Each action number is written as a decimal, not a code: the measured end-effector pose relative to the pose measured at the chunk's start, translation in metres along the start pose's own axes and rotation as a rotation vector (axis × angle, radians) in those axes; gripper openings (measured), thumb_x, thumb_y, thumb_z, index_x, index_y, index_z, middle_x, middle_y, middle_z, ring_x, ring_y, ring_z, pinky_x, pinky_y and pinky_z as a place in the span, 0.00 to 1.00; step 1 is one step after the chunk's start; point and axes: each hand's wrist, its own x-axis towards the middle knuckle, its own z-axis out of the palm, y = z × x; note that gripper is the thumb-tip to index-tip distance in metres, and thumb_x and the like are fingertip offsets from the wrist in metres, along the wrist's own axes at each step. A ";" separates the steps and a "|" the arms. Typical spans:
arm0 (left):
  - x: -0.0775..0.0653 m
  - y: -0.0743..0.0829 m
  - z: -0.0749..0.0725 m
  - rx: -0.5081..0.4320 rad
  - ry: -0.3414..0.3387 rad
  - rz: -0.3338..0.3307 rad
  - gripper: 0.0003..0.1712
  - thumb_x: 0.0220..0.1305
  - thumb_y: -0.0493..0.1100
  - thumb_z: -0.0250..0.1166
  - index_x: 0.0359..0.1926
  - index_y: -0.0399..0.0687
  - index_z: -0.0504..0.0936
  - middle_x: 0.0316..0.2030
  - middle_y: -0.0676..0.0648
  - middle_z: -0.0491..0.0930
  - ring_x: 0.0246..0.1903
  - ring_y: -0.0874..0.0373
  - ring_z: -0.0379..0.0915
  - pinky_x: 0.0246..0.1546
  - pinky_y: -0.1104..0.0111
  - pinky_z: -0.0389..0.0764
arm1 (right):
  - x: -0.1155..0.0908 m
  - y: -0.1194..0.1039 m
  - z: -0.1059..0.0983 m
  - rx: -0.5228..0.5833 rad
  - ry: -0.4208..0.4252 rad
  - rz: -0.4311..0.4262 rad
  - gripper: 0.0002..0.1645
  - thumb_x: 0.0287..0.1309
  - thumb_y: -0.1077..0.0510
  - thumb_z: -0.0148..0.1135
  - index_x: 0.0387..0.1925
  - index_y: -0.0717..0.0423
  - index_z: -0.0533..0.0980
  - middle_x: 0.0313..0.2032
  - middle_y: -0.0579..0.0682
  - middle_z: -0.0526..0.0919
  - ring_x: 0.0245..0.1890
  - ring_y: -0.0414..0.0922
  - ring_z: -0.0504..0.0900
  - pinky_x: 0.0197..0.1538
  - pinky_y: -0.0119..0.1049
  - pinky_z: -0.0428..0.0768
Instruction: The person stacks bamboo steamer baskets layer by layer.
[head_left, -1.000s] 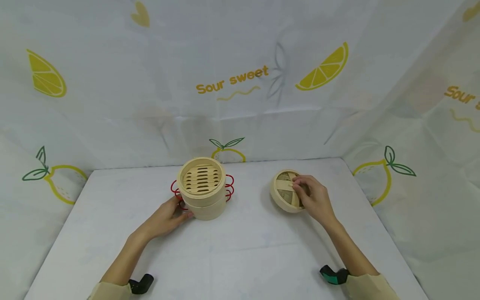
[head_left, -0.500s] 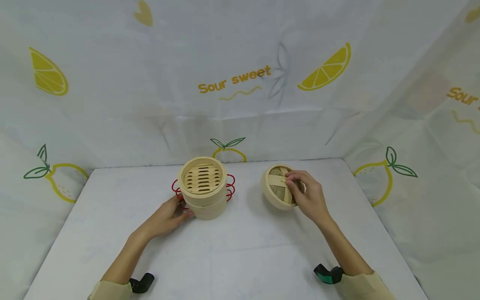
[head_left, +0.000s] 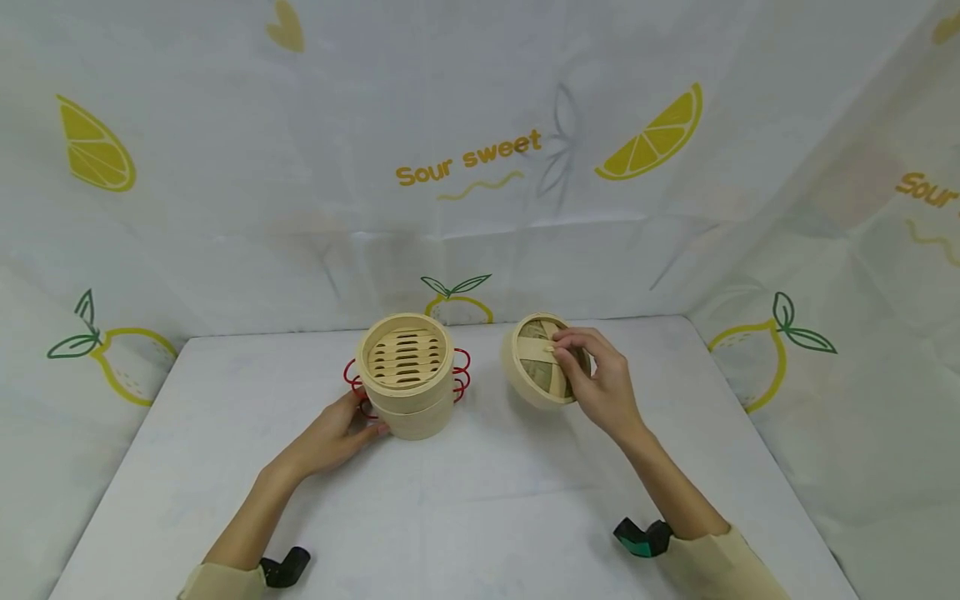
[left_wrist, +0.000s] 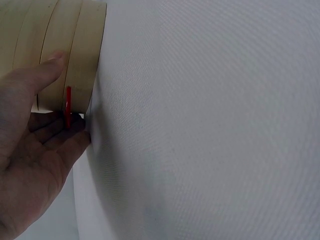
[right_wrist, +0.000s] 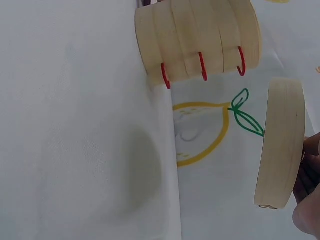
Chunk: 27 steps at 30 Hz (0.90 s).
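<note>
A stack of bamboo steamer baskets (head_left: 411, 400) with red loop handles stands on the table, its slatted top tier (head_left: 405, 354) uncovered. My left hand (head_left: 335, 435) holds the stack at its near left side. In the left wrist view the thumb (left_wrist: 50, 72) lies on the bamboo wall, and the fingers reach round by a red handle (left_wrist: 68, 107). My right hand (head_left: 603, 383) pinches the small knob of the round steamer lid (head_left: 534, 373), to the right of the stack. Seen from the right wrist, the lid (right_wrist: 281, 145) is off the table, casting a shadow below it.
The white-covered table (head_left: 450, 533) ends at a back edge close behind the stack. A white cloth backdrop (head_left: 315, 250) with lemon prints rises behind and at both sides. Black devices (head_left: 285, 568) are strapped at both wrists.
My right hand has moved the lid leftward and up, closer to the stack. The left hand and the stack have stayed in place.
</note>
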 end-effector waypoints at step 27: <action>0.000 -0.002 0.001 0.007 0.011 0.013 0.31 0.76 0.46 0.71 0.72 0.40 0.73 0.60 0.46 0.84 0.58 0.56 0.80 0.60 0.56 0.86 | 0.039 -0.032 0.042 0.135 -0.010 -0.027 0.02 0.67 0.73 0.69 0.41 0.69 0.83 0.49 0.65 0.87 0.58 0.57 0.85 0.72 0.26 0.78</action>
